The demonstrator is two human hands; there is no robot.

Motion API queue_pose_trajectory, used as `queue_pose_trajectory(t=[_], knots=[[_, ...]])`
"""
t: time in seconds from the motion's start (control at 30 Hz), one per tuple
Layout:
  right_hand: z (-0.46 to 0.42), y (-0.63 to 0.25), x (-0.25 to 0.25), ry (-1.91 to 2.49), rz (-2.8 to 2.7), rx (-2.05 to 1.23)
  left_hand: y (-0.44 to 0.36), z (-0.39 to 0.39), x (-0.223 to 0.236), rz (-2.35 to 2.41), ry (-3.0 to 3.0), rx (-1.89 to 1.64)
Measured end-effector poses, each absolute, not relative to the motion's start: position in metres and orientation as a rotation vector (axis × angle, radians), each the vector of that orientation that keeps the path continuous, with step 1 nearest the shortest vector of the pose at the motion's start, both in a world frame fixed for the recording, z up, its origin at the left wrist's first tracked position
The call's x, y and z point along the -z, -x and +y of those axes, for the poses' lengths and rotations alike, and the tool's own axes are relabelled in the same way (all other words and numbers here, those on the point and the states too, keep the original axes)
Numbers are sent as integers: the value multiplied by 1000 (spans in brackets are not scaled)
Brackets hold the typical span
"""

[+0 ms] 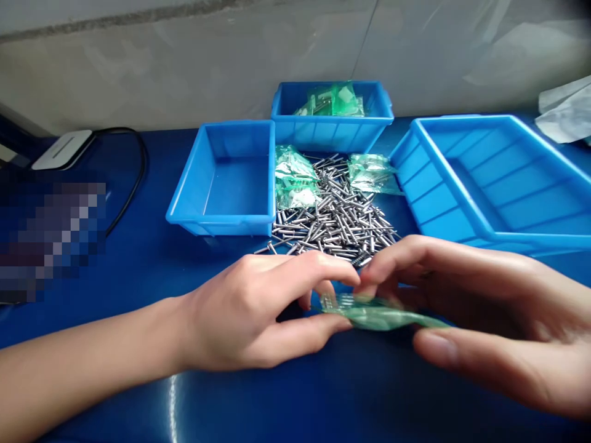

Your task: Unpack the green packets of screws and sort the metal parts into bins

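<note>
Left hand (240, 307): clamped on the left end of the green bag (388, 320), thumb below, fingers above. Right hand (508, 332): curled round the other end, fingertips at the top edge, thumb low by the right end, wide gap between. Can't tell if it's gripping or just steadying.

Bag sits between the hands, nearly edge-on, bit blurred. Contents and mouth unclear. Probably held at both ends because thin film sags; loose right hand likely leaves room to shift grip.

Pins (341, 221) in a loose heap just beyond the fingertips. Can't tell screws from rivets. Likely heaped there for short reach from either hand.

Two more bags lie at the heap: left bag (295, 175) on its left side, right bag (372, 172) on its right, both beyond the fingers.

Left bin (219, 221) is ahead of the left hand, right bin (443, 178) ahead of the right. Rear bin (330, 129) is past the heap, with bagged parts (335, 101) in it. Bins ring the heap, so presumably within reach of both hands.

White box (62, 149) and cable (144, 160) well off to the left hand's far left, likely parked out of the way. All on the blue table (369, 394).
</note>
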State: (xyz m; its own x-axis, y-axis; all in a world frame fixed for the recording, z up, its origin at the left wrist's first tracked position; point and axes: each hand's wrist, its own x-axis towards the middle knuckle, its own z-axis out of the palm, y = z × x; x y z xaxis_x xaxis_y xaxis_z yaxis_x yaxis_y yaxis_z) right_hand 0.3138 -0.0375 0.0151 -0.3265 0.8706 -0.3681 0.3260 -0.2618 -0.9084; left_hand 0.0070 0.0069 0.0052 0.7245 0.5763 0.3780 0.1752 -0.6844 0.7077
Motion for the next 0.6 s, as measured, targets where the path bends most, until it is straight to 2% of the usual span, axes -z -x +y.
queue_pose_trajectory(t=[0.27,0.6], knots=[[-47,-328,-8,1429,-1551,-1601,-4,9,-4,521,-2401,-766],[-35,-307,-11,1456,-1801,-1095,-2,4,5,517,-2365,-1011]])
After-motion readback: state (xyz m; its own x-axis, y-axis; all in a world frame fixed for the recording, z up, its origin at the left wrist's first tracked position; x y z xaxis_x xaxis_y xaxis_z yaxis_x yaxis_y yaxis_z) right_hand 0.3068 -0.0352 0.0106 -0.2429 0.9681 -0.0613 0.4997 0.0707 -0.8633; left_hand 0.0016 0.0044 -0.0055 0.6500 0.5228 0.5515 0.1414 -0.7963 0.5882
